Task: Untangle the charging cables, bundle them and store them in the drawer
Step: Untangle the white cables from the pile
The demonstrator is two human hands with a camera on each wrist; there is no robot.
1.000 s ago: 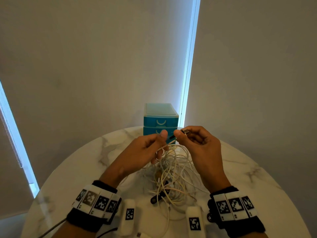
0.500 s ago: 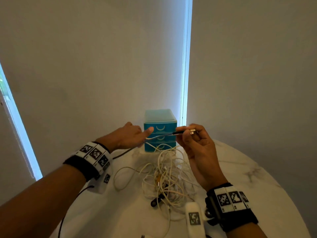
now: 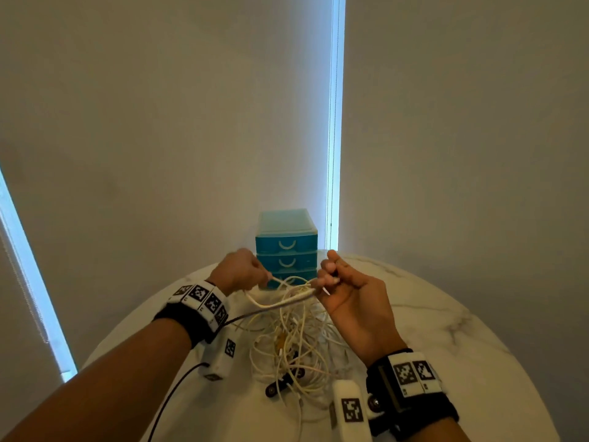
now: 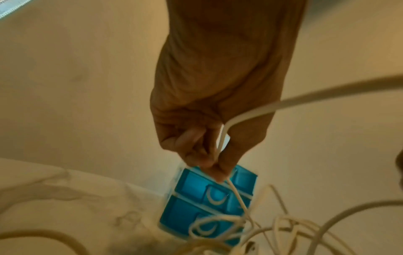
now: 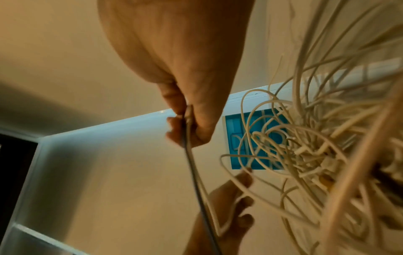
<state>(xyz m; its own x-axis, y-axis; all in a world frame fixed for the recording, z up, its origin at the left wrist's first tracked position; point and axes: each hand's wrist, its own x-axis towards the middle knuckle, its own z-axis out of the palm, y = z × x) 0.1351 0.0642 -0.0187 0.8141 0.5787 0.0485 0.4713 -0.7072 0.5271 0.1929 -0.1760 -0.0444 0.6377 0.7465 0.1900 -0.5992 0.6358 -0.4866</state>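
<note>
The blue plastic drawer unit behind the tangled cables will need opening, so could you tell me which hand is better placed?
Probably the left hand: it pinches a white cable just beside the blue plastic drawer unit's closed fronts; the right hand grips cables slightly nearer the person.

A corner of a home, by the look of the furnishings

A round white marble-patterned table stands close against pale roller blinds, with daylight showing in narrow strips at their edges (one gap runs straight up behind the table). On the far side of the table sits a small teal plastic drawer unit with three drawers, the kind kept for household odds and ends, and a tangle of white charging cables lies before it.
</note>
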